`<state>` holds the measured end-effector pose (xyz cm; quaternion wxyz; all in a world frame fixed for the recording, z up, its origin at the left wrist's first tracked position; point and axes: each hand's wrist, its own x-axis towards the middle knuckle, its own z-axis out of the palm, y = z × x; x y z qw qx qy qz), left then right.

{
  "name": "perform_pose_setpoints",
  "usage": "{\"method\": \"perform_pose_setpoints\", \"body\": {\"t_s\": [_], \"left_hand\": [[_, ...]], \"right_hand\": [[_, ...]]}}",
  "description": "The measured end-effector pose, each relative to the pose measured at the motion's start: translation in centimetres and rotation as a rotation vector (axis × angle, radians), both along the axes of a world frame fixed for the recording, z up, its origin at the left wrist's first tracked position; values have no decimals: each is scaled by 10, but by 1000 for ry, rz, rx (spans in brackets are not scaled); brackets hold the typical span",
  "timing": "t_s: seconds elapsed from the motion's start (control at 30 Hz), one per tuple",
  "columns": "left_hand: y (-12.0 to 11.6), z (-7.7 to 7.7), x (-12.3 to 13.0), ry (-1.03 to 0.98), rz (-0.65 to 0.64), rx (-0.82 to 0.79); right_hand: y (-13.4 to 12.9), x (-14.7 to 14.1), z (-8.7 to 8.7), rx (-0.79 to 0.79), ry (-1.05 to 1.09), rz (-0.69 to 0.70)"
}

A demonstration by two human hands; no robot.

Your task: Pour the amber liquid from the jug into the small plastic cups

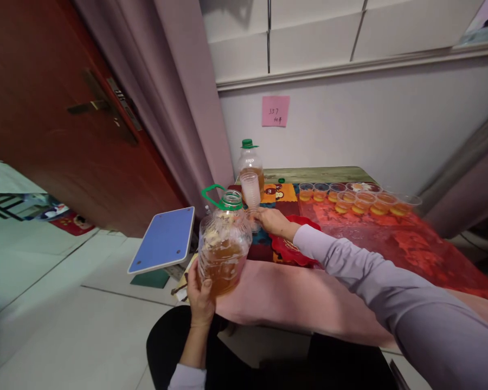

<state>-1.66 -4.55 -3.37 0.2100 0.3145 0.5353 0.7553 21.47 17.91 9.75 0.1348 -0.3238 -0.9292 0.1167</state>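
Note:
My left hand (201, 295) supports a large clear plastic bottle (225, 260) from below, fingers wrapped around its base. Amber liquid with pale foam or bits above it partly fills this bottle. Its mouth is uncapped, and a green carrying handle sticks out to the left of the neck. Just behind the bottle, my right hand (270, 221) has its fingers closed around the lower part of a stack of clear plastic cups (250, 189); the bottle partly hides the fingertips. Beneath my right wrist lies a red scalloped tray (287, 246).
A second capped bottle (258, 172) of amber liquid stands behind the cups, near a loose green cap (281, 180). Several filled plastic cups (364, 201) are grouped on the red patterned tablecloth (406, 249). A blue-topped stool (162, 238) is at the left, near the wooden door (65, 135).

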Motion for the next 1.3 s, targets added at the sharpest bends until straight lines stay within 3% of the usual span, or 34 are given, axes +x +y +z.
{"method": "perform_pose_setpoints", "body": {"t_s": [0.27,0.4,0.53,0.6,0.67,0.77,0.93,1.03,1.3], "left_hand": [[1,-1,2,-36,8,29],[1,0,1,29,28,-9],[1,4,2,27,41,-12],[1,5,3,14,40,-7],[1,6,3,4,35,-10],[1,6,3,13,31,-26],[2,9,2,57,39,-39],[3,11,3,59,46,-45],[4,16,4,100,48,-24]], "right_hand": [[6,1,-6,35,65,-100],[12,6,5,78,179,-120],[10,46,21,206,465,-80],[2,78,20,252,519,-80],[-9,110,8,261,488,-93],[-25,145,-25,216,391,-143],[-35,163,-71,150,285,-207],[-33,163,-79,150,259,-207],[-34,166,-82,153,239,-227]]}}
